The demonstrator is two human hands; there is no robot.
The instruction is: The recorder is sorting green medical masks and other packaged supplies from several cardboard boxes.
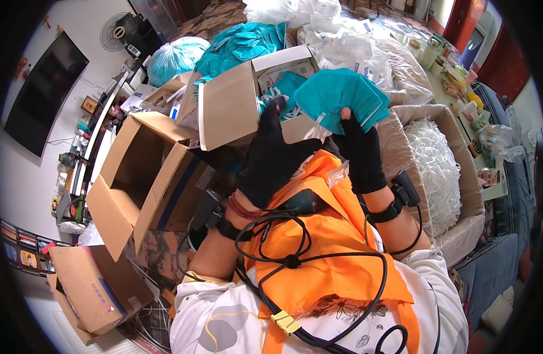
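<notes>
A fanned stack of teal face masks (336,97) is gripped in my right hand (363,150), its thumb lying across the front. That hand wears a black glove with bare fingertips. My left hand (271,147), also black-gloved, reaches up to the near rim of an open carton (230,106); its thumb stretches to the right, apart from the fingers. More teal masks (290,87) with white ear loops lie inside the carton, just beyond my left fingertips. Whether those fingertips touch them I cannot tell.
An empty-looking cardboard box (136,171) stands open at left, another box (94,289) lower left. Behind are a mask heap (242,47) and a tied bag (176,59). A lined box of white ear-loop cord (433,171) sits right. Black cables (318,256) cross my orange apron.
</notes>
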